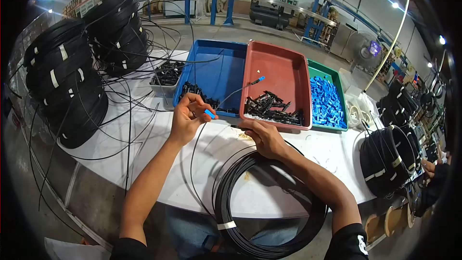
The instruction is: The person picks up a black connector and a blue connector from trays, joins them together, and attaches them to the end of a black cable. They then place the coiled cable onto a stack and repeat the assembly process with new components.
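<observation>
At the fingertips of the left hand [185, 121], a small blue connector [210, 114] sits pinched between thumb and forefinger, long axis slanting right and toward the worktop's [334, 163] near edge, so roughly at the right hand [264, 138]. Right hand is apart from it, just short of the red tray's [276, 62] near edge, fingers bent close together; can't tell if they grip anything (dark sliver by the tips, too small to call). Thin cable [233, 94] slants up past the left fingers, ending in a blue-tipped connector [258, 80] over the red tray. Black cable coil [225, 202] overhangs the worktop's near edge, partly under the right forearm, likely the main obstruction. Farther out: blue tray [209, 50] left, green tray [315, 70] right, stacked coils [70, 82] toward the worktop's left edge.
</observation>
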A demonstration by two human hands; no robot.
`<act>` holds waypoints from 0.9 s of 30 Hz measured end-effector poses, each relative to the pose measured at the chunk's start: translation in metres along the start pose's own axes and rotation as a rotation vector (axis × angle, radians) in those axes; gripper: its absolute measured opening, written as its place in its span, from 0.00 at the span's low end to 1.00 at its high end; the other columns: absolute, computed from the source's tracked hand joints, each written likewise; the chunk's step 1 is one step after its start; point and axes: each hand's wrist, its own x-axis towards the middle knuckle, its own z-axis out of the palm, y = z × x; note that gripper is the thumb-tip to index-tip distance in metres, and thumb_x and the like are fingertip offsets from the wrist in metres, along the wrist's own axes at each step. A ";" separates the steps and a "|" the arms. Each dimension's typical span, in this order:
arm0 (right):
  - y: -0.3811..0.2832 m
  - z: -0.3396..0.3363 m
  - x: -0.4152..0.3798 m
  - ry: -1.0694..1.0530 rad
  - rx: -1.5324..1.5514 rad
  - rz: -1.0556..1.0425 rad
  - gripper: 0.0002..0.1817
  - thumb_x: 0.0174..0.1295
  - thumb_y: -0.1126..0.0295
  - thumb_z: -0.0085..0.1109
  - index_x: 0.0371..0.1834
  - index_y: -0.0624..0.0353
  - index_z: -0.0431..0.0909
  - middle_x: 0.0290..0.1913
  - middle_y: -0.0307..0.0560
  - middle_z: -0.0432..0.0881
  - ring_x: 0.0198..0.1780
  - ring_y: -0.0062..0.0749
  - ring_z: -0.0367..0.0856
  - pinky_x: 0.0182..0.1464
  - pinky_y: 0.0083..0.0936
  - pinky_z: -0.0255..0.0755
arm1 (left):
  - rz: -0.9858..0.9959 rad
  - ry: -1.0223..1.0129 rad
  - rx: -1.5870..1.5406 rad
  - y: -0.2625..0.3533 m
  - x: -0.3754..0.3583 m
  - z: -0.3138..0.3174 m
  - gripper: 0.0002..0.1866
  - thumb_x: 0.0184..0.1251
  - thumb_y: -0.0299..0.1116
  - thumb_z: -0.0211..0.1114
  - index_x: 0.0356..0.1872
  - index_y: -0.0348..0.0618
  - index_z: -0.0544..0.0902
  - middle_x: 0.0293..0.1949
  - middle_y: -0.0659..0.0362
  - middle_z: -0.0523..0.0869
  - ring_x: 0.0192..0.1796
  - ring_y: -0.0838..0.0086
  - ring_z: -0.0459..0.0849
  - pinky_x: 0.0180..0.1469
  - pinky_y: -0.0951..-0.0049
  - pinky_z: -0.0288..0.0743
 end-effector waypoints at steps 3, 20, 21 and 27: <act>-0.010 0.009 0.000 0.003 0.048 0.060 0.18 0.65 0.81 0.58 0.58 0.58 0.76 0.50 0.59 0.83 0.50 0.60 0.83 0.51 0.43 0.78 | -0.100 0.013 -0.158 0.005 -0.016 0.000 0.18 0.64 0.23 0.74 0.38 0.45 0.67 0.41 0.52 0.85 0.49 0.62 0.90 0.46 0.74 0.84; 0.001 0.008 0.003 -0.014 -0.035 -0.036 0.23 0.61 0.86 0.56 0.59 0.54 0.77 0.48 0.54 0.84 0.47 0.55 0.85 0.46 0.41 0.81 | -0.198 -0.036 0.298 0.015 -0.023 0.023 0.16 0.71 0.24 0.66 0.56 0.39 0.72 0.46 0.51 0.91 0.44 0.79 0.87 0.49 0.78 0.77; 0.001 0.008 0.003 -0.027 -0.058 -0.069 0.26 0.59 0.87 0.55 0.60 0.54 0.77 0.48 0.54 0.83 0.46 0.55 0.85 0.46 0.41 0.81 | -0.244 -0.049 0.271 0.015 -0.025 0.026 0.19 0.72 0.26 0.65 0.59 0.41 0.70 0.48 0.50 0.90 0.46 0.78 0.86 0.49 0.79 0.75; 0.003 0.009 0.000 -0.077 -0.149 -0.138 0.32 0.50 0.88 0.55 0.61 0.52 0.77 0.49 0.54 0.82 0.44 0.53 0.85 0.44 0.41 0.83 | -0.396 -0.066 0.036 0.014 -0.027 0.031 0.27 0.73 0.26 0.65 0.65 0.43 0.60 0.47 0.49 0.90 0.44 0.72 0.88 0.47 0.75 0.78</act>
